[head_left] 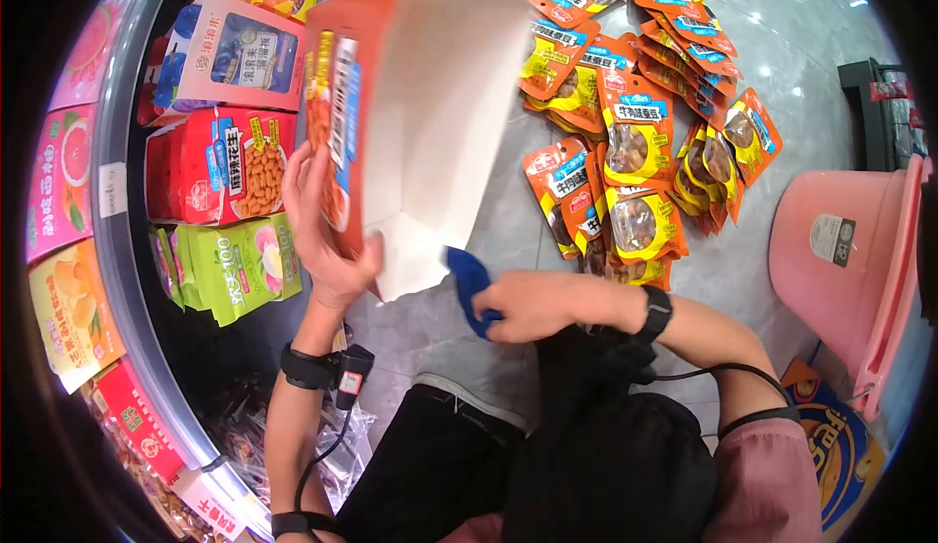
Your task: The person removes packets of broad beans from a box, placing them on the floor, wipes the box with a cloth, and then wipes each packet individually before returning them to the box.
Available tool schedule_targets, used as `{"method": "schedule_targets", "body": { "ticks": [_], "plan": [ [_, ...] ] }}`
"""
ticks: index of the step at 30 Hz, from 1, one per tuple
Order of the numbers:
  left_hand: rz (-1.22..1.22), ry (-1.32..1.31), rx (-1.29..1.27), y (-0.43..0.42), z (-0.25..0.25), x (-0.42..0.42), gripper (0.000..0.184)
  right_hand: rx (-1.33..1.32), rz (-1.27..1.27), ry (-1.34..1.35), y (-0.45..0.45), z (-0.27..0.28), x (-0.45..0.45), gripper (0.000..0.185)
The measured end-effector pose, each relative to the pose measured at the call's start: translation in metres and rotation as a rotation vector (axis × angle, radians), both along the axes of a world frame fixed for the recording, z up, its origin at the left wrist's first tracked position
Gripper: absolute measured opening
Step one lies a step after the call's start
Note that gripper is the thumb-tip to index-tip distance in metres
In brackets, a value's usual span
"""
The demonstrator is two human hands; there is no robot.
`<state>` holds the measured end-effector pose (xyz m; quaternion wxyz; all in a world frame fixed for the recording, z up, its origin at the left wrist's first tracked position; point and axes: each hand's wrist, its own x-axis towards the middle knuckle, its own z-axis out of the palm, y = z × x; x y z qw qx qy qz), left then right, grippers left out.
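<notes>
My left hand (327,235) grips the lower left edge of an open cardboard display box (435,104), orange outside and plain white inside, held tilted above the floor. No packets show in the part of the box I can see. A dark blue cloth (471,289) is bunched in my right hand (528,306), just below the box's lower corner. Right of the box, several orange and yellow snack packets (637,133) lie in overlapping piles on the floor.
At left, a shelf holds a red snack box (223,165), green packets (239,265) and a pink-framed box (244,55). A curved shelf rail (122,250) runs along it. A pink plastic tub (831,260) stands at right on the grey tiled floor (782,16).
</notes>
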<state>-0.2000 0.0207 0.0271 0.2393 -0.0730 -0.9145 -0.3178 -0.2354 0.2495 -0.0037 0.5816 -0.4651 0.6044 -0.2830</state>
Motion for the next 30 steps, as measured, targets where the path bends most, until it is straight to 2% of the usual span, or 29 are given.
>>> {"method": "schedule_targets", "body": {
  "ticks": [2,4,6,8,10,11,12,14,15,17,18,19,20,21,22,24,25,27,28,29,30],
  "plan": [
    [0.11,-0.153,0.225,-0.015,-0.006,-0.001,0.079,-0.043,-0.129,-0.122,0.02,0.012,-0.017,0.041],
    [0.094,-0.183,0.266,-0.019,-0.003,0.003,0.075,-0.168,-0.397,-0.212,0.034,0.03,-0.038,0.043],
    [0.086,-0.278,0.46,-0.013,-0.002,0.005,0.081,-0.199,-0.808,-0.517,0.03,0.052,-0.05,0.046],
    [0.055,-0.297,0.468,-0.001,-0.002,0.006,0.084,-0.414,-1.113,-0.698,0.006,0.054,-0.059,0.045],
    [0.013,-0.369,0.618,0.017,-0.001,0.01,0.086,-0.649,-1.272,-0.911,-0.031,0.045,-0.071,0.046],
    [-0.016,-0.418,0.593,0.023,0.0,0.016,0.084,-0.752,-1.335,-0.859,-0.051,0.032,-0.079,0.047],
    [-0.053,-0.434,0.449,0.029,0.002,0.02,0.081,-0.715,-1.401,-0.789,-0.069,0.022,-0.09,0.044],
    [-0.16,-0.353,0.353,0.049,0.005,0.021,0.078,-0.494,-1.319,-0.802,-0.085,-0.001,-0.094,0.047],
    [-0.156,-0.278,0.417,0.049,-0.007,0.024,0.077,-0.484,-1.263,-0.604,-0.09,-0.011,-0.086,0.049],
    [-0.089,-0.225,0.372,0.049,-0.002,0.022,0.078,-0.389,-1.206,-0.28,-0.091,-0.005,-0.05,0.054],
    [-0.025,-0.178,0.326,0.049,0.001,0.021,0.078,-0.264,-1.037,-0.331,-0.081,0.008,-0.039,0.054],
    [0.019,-0.123,0.366,0.049,0.004,0.015,0.08,-0.272,-0.956,-0.315,-0.079,0.007,-0.025,0.053],
    [0.053,-0.083,0.285,0.045,0.006,0.009,0.08,-0.34,-0.857,-0.299,-0.08,-0.012,-0.008,0.051],
    [0.018,-0.07,0.276,0.041,0.006,0.005,0.078,-0.299,-0.754,-0.276,-0.075,-0.006,0.006,0.05],
    [-0.019,-0.056,0.267,0.041,0.01,-0.001,0.075,-0.299,-0.765,-0.435,-0.074,0.001,0.013,0.043],
    [-0.023,-0.155,0.112,0.046,0.027,0.0,0.066,-0.295,-0.482,-0.482,-0.06,0.009,-0.001,0.034],
    [0.0,-0.15,0.133,0.039,0.02,-0.001,0.066,-0.299,-0.478,-0.476,-0.052,0.008,0.0,0.034],
    [0.061,-0.151,0.181,0.03,0.015,-0.001,0.067,-0.501,-0.478,-0.118,-0.031,0.005,0.008,0.029],
    [0.069,-0.144,0.184,0.026,0.017,0.0,0.067,-0.331,-0.324,-0.273,-0.018,0.011,-0.002,0.032],
    [0.097,-0.146,-0.051,0.021,0.021,0.0,0.067,-0.16,-0.165,-0.419,-0.005,0.018,-0.015,0.034],
    [0.128,-0.15,-0.287,0.017,0.022,0.0,0.068,-0.174,-0.118,-0.352,0.01,0.021,-0.021,0.036]
  ]
}}
